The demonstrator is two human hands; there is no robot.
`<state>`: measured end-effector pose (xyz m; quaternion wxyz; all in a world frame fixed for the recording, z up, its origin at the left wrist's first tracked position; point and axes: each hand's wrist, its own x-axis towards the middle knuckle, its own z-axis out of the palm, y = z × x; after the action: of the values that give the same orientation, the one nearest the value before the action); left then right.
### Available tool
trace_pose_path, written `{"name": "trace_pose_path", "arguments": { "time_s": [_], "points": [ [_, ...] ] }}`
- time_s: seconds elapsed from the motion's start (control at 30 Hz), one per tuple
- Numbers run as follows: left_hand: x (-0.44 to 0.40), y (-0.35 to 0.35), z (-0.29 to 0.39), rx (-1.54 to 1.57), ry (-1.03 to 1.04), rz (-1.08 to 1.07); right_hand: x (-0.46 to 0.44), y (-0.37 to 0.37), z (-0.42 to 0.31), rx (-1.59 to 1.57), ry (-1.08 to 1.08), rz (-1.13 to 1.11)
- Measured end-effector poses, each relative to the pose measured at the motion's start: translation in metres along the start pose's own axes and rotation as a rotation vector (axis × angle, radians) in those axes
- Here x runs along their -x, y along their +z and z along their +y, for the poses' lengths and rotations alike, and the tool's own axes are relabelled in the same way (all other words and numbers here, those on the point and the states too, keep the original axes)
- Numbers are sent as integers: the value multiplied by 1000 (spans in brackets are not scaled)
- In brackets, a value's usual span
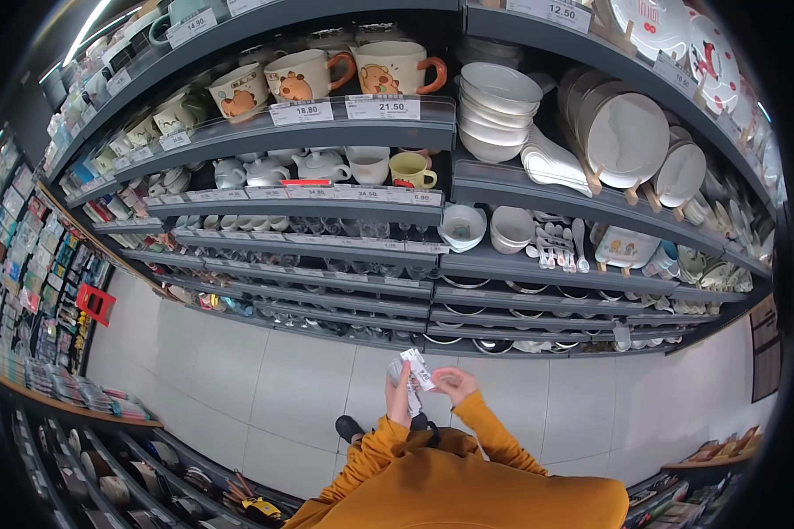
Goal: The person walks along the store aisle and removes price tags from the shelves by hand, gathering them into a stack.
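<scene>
Small white printed cards or tags (417, 368), with dark print like a label, are in front of my body at waist height. My left hand (398, 397) is closed around them from the left, its thumb lying along their face. From the right, my right hand (455, 384) pinches at the edge of the same white cards. How many there are and what is printed on them is too small to make out. Both hands are over the floor, apart from the shelves.
Ahead stands a grey shelf rack (300, 209) with mugs (388, 70), teapots (322, 164), stacked bowls (499, 106), plates (626, 141) and spoons (580, 245). Pale floor tiles (300, 366) lie below. Another display with a red sign (95, 304) is on the left; more shelves (106, 467) are behind me.
</scene>
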<state>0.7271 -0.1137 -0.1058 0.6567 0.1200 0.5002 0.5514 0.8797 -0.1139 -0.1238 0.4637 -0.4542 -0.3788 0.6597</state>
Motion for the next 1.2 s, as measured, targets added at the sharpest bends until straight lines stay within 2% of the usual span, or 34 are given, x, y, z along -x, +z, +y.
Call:
{"name": "trace_pose_path", "arguments": {
  "time_s": [0.07, 0.17, 0.23, 0.33, 0.53, 0.57, 0.63, 0.67, 0.7, 0.77, 0.83, 0.87, 0.93, 1.03, 1.13, 1.2],
  "points": [
    [-2, 1, -2, -50, 45, 65, 5, 3, -2, -12, 27, 2],
    [-11, -9, 1, -3, 43, 31, -1, 3, -11, -21, 80, 12],
    [-5, -4, 14, -82, 26, 26, -14, -3, -16, 37, 99, 10],
    [-2, 1, 23, -111, 31, -64, -20, 3, -19, 10, 137, -148],
    [-2, -19, 31, -11, 62, -148, -16, 49, -29, 59, 164, -199],
    [-3, -27, 36, 1, 55, -147, -23, 46, -31, 94, 235, -258],
    [-9, -39, 39, 68, 62, -148, -47, 38, -32, 368, -185, -232],
    [-7, -43, 41, 69, 32, -136, -60, 37, -56, 512, -275, -146],
    [-6, -44, 43, 72, 5, -127, -76, 37, -78, 672, -484, -46],
    [1, -42, 47, 84, -5, -156, -109, 37, -118, 741, -600, 125],
    [13, -37, 49, 99, 23, -230, -141, 33, -149, 973, -810, 244],
    [14, -37, 45, 89, -27, -236, -161, 26, -153, 1058, -869, 286],
    [16, -39, 37, 66, -119, -248, -184, 26, -164, 1188, -913, 260],
    [29, -38, 39, 66, -247, -301, -212, 20, -157, 1399, -826, 236],
    [41, -34, 47, 33, -286, -319, -229, 12, -157, 1393, -635, 173],
    [37, -41, 44, 81, -355, -314, -230, 10, -165, 1357, -691, 173]
  ]
}}
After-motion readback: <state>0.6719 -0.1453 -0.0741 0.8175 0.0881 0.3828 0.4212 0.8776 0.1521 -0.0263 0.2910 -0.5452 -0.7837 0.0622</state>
